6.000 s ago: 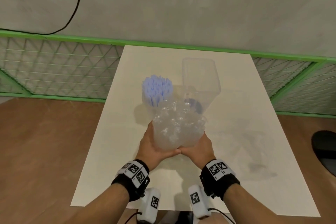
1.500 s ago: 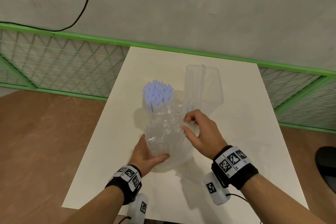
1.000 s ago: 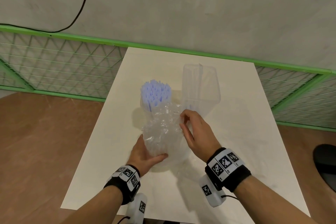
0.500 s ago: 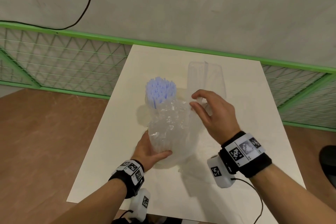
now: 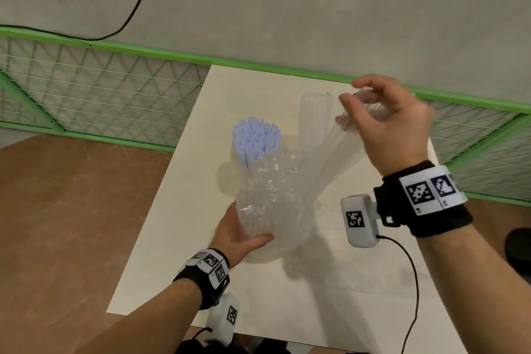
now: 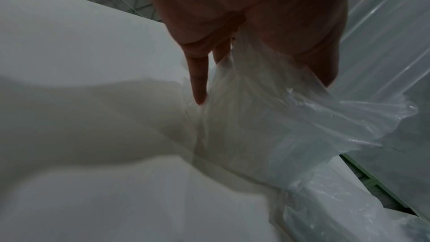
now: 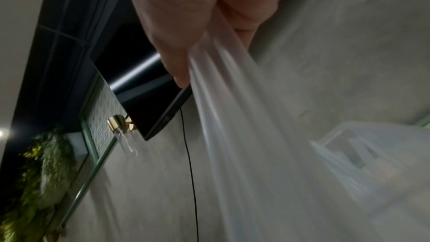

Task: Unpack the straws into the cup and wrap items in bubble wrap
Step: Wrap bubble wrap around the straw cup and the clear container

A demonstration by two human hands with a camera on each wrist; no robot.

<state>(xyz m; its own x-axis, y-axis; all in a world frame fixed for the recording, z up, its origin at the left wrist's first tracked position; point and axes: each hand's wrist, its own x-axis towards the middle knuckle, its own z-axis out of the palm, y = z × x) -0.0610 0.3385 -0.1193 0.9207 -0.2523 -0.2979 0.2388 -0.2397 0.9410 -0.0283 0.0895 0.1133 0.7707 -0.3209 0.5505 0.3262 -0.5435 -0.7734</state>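
A bundle wrapped in clear bubble wrap (image 5: 270,198) stands upright on the white table (image 5: 172,261). My left hand (image 5: 244,228) grips its lower left side, thumb in front; in the left wrist view its fingers (image 6: 197,84) lie against the wrap (image 6: 279,120). My right hand (image 5: 352,95) is raised at the upper right and pinches a loose strip of clear film (image 5: 330,164), stretched taut from the bundle. The right wrist view shows the film (image 7: 244,126) running from that hand's fingers (image 7: 177,58), blurred. Behind the bundle, blue-white straws (image 5: 255,138) stand in a cup.
A tall clear plastic container (image 5: 314,115) stands behind the bundle, right of the straws. More clear wrap (image 5: 344,273) lies flat on the table at the right. A green mesh fence (image 5: 100,100) runs behind the table. Wooden floor lies on both sides.
My right hand left the bundle's top and rose up and to the right, pulling a strip of film taut. The left hand kept its grip on the bundle's base.
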